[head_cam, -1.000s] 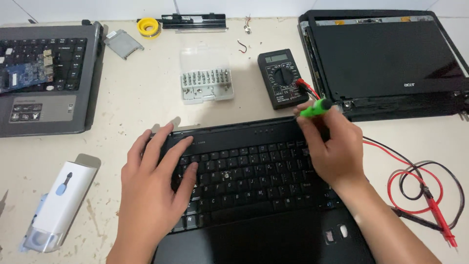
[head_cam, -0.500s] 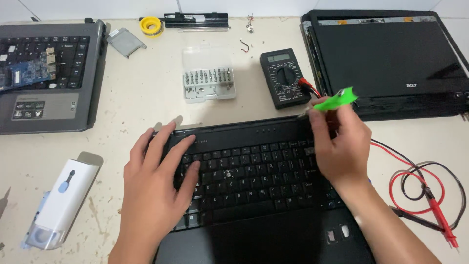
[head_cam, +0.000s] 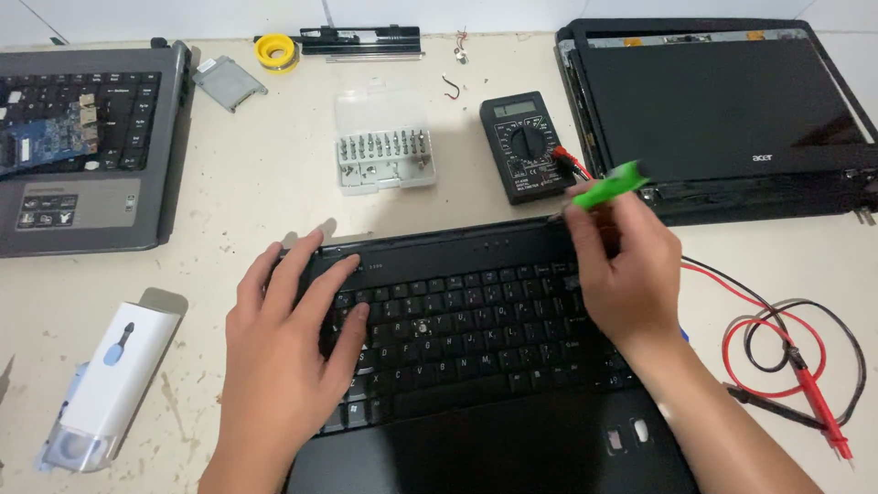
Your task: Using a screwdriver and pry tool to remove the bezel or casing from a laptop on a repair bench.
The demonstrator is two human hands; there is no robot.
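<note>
A black laptop base (head_cam: 476, 412) with its keyboard (head_cam: 466, 320) lies in front of me. My left hand (head_cam: 288, 352) rests flat on the keyboard's left side, fingers spread. My right hand (head_cam: 626, 274) is closed around a green-handled screwdriver (head_cam: 608, 189), whose tip sits at the strip above the keyboard's upper right corner. The handle tilts up and to the right.
A black multimeter (head_cam: 526, 146) with red and black leads (head_cam: 791, 361) lies behind and to the right. A clear bit case (head_cam: 384, 146), a grey laptop (head_cam: 82, 146) at left, a black laptop lid (head_cam: 722, 110) at right, a white box (head_cam: 114, 384), yellow tape roll (head_cam: 276, 50).
My right hand has tilted the green screwdriver, its handle swinging up and to the right. My left hand has stayed on the keys.
</note>
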